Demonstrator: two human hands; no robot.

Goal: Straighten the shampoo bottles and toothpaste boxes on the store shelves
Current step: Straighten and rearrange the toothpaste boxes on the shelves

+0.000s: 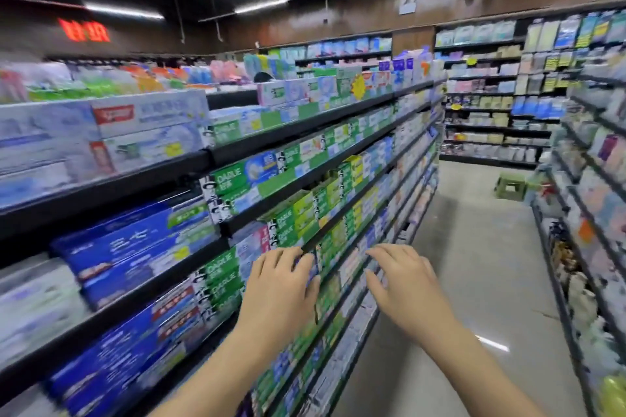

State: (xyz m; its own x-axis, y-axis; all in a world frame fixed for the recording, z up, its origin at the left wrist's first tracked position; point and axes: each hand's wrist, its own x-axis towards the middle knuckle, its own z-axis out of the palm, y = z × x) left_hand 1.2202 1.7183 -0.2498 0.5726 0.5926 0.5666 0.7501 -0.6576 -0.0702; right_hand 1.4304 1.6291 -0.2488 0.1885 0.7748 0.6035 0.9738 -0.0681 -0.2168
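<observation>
Both hands spread flat, nothing clamped; left hand [283,276] presses the green toothpaste boxes [291,217] on a mid shelf [338,213], prob to push fronts flush w/ the edge; right hand [403,281] hovers beside, fingers apart, ready for the next stack. No shampoo bottles I can make out, too blurry.

left hand [283,276] | spread on green toothpaste boxes [288,220] | right hand [403,276] | open, contact unclear through blur

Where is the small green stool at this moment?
In the head view, the green stool stands on the aisle floor at the far right, beside the right-hand shelves and well beyond both hands.
</observation>
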